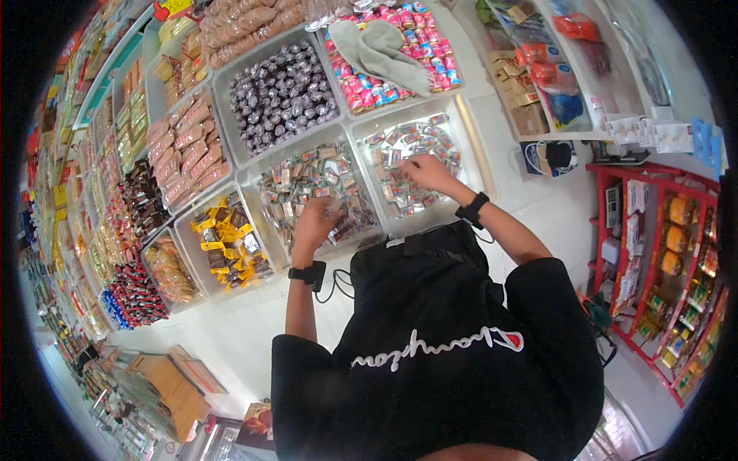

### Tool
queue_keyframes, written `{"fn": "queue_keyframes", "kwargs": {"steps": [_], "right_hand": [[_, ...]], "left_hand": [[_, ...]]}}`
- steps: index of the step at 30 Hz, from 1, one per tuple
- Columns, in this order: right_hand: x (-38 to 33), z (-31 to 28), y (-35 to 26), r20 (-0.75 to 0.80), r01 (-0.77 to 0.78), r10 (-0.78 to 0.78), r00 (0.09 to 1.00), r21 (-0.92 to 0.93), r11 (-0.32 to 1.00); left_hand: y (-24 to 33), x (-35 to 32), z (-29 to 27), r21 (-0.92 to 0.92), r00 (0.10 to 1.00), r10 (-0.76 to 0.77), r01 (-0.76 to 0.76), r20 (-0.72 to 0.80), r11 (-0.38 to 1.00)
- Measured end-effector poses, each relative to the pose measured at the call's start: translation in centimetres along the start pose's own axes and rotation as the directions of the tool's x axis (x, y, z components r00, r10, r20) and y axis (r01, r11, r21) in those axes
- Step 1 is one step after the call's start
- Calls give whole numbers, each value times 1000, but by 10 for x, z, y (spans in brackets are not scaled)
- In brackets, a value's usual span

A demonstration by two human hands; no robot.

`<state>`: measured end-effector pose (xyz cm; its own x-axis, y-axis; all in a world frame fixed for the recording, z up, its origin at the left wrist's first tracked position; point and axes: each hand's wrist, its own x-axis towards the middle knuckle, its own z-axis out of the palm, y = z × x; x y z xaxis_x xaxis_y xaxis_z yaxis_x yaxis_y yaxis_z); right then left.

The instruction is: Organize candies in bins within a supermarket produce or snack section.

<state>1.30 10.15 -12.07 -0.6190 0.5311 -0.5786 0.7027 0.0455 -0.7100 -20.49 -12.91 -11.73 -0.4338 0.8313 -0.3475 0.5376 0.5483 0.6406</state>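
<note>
Down among small clear-wrapped sweets (pixel 296 173) in a front bin, my left hand (pixel 316 220) has its fingers bent together; whatever lies between them is too small to make out. My right hand (pixel 427 173) is over the bin to its right, at similar small wrapped sweets (pixel 442 146). Its fingers are curled and pinched, and what they hold is hidden. The two bins stand side by side, and the right one (pixel 467 123) shows more of its bare bottom around the sweets. Black bands are strapped on both wrists.
Behind are bins of dark silvery-wrapped balls (pixel 280 96) and pink-wrapped sweets (pixel 438 50) under a grey-green cloth (pixel 380 54). Yellow-wrapped sweets (pixel 229 242) lie at the left, beyond them many more bins. A red shelf rack (pixel 653 307) stands at the right.
</note>
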Motion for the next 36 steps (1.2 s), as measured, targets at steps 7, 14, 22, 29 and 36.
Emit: {"fn": "queue_keyframes", "kwargs": {"steps": [7, 14, 22, 29, 36], "right_hand": [[-32, -13, -8, -33, 128, -128, 991, 12, 992], [-47, -13, 7, -101, 216, -205, 974, 125, 968], [-93, -25, 10, -79, 225, -221, 972, 44, 973], [-71, -3, 30, -63, 262, -280, 958, -207, 942], [-10, 42, 21, 181, 527, -596, 782, -703, 477]], "left_hand": [[5, 10, 6, 475, 983, -15, -76, 184, 877], [10, 6, 0, 393, 934, 296, -354, 202, 848], [31, -4, -66, 536, 743, 214, -622, 634, 570], [25, 43, -6, 365, 926, 280, -360, 254, 859], [34, 60, 36, 438, 941, 145, -274, 306, 856]]}}
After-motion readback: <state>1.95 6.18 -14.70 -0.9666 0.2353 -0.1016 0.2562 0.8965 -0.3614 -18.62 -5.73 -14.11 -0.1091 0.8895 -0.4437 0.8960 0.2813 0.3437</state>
